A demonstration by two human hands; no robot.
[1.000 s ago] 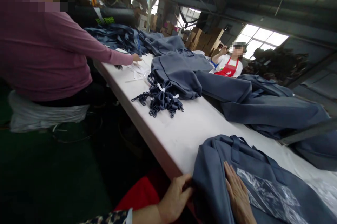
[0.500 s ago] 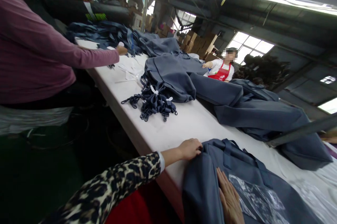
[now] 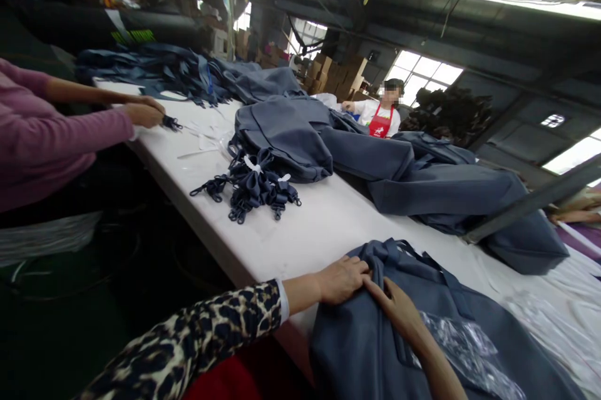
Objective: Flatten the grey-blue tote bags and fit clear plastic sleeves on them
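A dark blue-grey bag [image 3: 345, 347] with strap handles lies at the table's near edge. The fingers of my left hand [image 3: 342, 280] are curled over its upper left corner, by the seam. Close beside it, my right hand [image 3: 399, 309] pinches the same edge, fingertips almost meeting those of the left; what exactly lies between them is partly hidden. Beneath my right forearm, a crinkled clear plastic wrapping [image 3: 464, 343] rests on the bag's front. One handle [image 3: 455, 290] stands up along the bag's top.
Bundled dark straps with hooks [image 3: 258, 187] lie on the white table [image 3: 286, 237]. Behind them are several more bags [image 3: 286, 137]. At left, a co-worker's hands [image 3: 148, 113] hold a small dark strap piece. Another person in a red apron [image 3: 380, 124] stands across. A metal bar [image 3: 530, 200] slants at right.
My right hand has moved from lying flat on the bag's front up to the corner beside my left hand. The co-worker at left has brought both hands together.
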